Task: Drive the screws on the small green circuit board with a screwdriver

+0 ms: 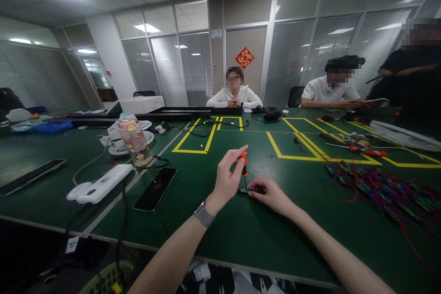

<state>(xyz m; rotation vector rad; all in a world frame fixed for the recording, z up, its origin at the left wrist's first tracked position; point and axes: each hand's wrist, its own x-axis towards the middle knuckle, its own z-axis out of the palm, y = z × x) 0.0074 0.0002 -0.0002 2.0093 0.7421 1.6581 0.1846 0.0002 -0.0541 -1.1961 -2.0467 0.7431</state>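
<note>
My left hand (229,171), with a watch (204,213) on its wrist, is closed round the orange and black handle of a screwdriver (244,165). The screwdriver stands upright, its thin shaft reaching down to a small green circuit board (243,190) on the table. My right hand (268,193) pinches the right end of that board against the green tabletop (241,229). Fingers partly cover the board, so its details and the screwdriver's tip are hard to make out.
A tangle of red and blue wires with green boards (386,190) lies right, near a red-handled tool (368,150). A black phone (155,189), a white device (101,183) and a bottle (134,140) stand left. People sit across the table; yellow tape (189,150) marks rectangles.
</note>
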